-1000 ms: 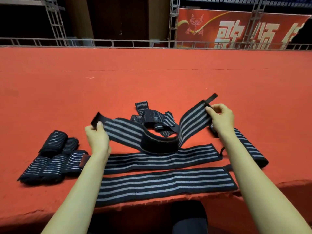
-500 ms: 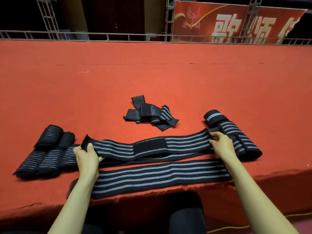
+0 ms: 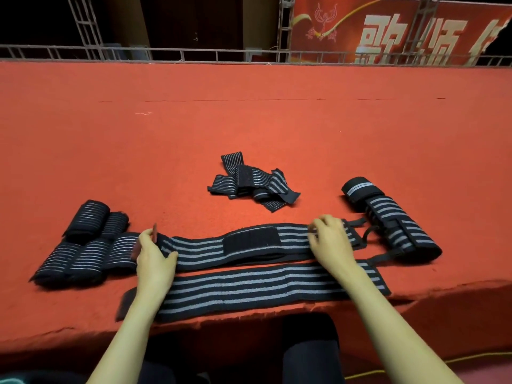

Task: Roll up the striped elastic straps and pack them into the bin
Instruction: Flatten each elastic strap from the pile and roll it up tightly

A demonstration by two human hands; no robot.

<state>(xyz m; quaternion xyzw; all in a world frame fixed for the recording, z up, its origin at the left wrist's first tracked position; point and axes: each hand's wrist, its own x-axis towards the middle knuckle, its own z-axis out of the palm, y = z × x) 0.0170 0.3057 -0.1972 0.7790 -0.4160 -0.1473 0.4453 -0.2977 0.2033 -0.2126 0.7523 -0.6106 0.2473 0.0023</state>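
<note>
— What sort of place is this?
— A stage at an event hall: red carpet [image 3: 249,128] runs far beyond the fingers [image 3: 321,221], then a metal rail [image 3: 194,52], truss towers [image 3: 83,23] and a red banner [image 3: 346,20] with large white characters.

The carpet [image 3: 249,120] is plain orange-red. The far strap [image 3: 202,249] and near strap [image 3: 263,289] are black with grey lengthwise stripes. The hook-and-loop patch [image 3: 250,241] is solid black. The rolled straps [image 3: 83,250] are black with thin grey lines. The banner [image 3: 332,29] is red with white characters.
</note>
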